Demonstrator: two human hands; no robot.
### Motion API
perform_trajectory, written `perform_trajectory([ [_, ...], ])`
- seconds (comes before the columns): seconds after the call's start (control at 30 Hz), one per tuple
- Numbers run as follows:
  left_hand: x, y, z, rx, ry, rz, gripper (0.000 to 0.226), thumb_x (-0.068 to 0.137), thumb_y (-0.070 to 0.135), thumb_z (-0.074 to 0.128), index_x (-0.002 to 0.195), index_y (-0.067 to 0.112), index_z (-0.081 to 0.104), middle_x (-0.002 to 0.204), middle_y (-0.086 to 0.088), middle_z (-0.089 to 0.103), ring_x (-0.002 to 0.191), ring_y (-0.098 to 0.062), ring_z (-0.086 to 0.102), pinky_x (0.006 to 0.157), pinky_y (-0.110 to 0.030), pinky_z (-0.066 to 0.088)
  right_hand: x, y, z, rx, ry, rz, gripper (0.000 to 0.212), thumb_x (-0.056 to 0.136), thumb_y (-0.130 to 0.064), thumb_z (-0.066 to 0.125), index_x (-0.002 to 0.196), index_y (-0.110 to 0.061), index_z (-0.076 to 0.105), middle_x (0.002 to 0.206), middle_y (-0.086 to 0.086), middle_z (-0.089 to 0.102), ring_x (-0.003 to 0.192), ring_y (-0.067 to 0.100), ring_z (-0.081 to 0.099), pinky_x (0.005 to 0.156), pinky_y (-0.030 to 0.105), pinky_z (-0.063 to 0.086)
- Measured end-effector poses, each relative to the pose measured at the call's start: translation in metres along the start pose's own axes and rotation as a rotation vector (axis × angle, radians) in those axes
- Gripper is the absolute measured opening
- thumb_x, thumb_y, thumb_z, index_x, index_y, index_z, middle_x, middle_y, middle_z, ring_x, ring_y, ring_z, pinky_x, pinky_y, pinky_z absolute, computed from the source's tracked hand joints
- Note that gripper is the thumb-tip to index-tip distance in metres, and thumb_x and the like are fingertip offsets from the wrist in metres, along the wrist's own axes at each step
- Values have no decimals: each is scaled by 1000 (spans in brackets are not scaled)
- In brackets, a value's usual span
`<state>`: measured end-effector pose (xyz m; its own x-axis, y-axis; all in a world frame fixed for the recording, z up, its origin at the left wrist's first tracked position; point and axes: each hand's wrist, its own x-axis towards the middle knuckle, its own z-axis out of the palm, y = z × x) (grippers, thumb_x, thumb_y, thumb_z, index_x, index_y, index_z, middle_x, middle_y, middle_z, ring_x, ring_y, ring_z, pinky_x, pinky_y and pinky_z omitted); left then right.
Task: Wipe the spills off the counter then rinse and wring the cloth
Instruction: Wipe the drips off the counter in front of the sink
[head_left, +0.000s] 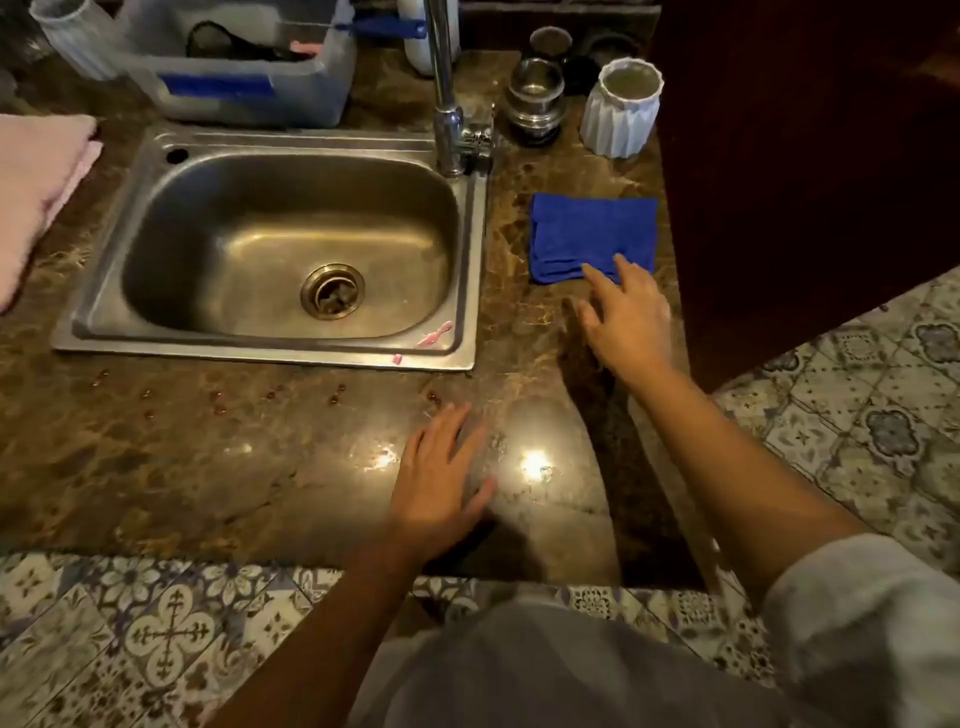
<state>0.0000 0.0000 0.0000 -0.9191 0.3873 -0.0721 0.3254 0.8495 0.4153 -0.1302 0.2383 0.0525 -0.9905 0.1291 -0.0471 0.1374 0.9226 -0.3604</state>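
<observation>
The right hand (631, 325) reaches with spread, empty fingers (597, 275) touching the folded blue cloth (592, 234) right of the sink (280, 249), the left hand (439, 475) open on the table (156, 467); next, probably grasp it and wipe the reddish drops (218, 402).

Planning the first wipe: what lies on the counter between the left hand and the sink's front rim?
In the head view, only bare counter with a row of small reddish spill drops lies between the left hand and the sink.

No readable text, label or number anywhere.
</observation>
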Motion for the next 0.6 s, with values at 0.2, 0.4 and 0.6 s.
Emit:
perform_trajectory([
  [0.2, -1, -6, 24, 180, -83, -20, 64, 89, 46, 41, 147, 26, 23, 155, -8, 24, 144, -22, 11, 114, -43, 9, 59, 23, 13, -148, -219, -38, 54, 96, -41, 39, 147, -31, 22, 159, 9, 5, 146, 31, 2, 114, 54, 15],
  [0.4, 0, -4, 25, 178, -84, -42, 64, 88, 45, 42, 147, 22, 29, 156, -7, 21, 145, -21, 8, 114, -44, 12, 75, 35, 22, -188, -346, -41, 55, 96, -48, 32, 147, -34, 17, 160, 5, 7, 145, 29, 3, 113, 56, 9],
  [0.6, 0, -5, 25, 185, -95, -52, 65, 87, 46, 42, 147, 23, 28, 156, -7, 19, 145, -21, 8, 115, -44, 10, 48, 29, 14, -229, -177, -159, 40, 96, -40, 38, 129, -21, 51, 136, 17, 46, 125, 37, 36, 103, 54, 24],
])
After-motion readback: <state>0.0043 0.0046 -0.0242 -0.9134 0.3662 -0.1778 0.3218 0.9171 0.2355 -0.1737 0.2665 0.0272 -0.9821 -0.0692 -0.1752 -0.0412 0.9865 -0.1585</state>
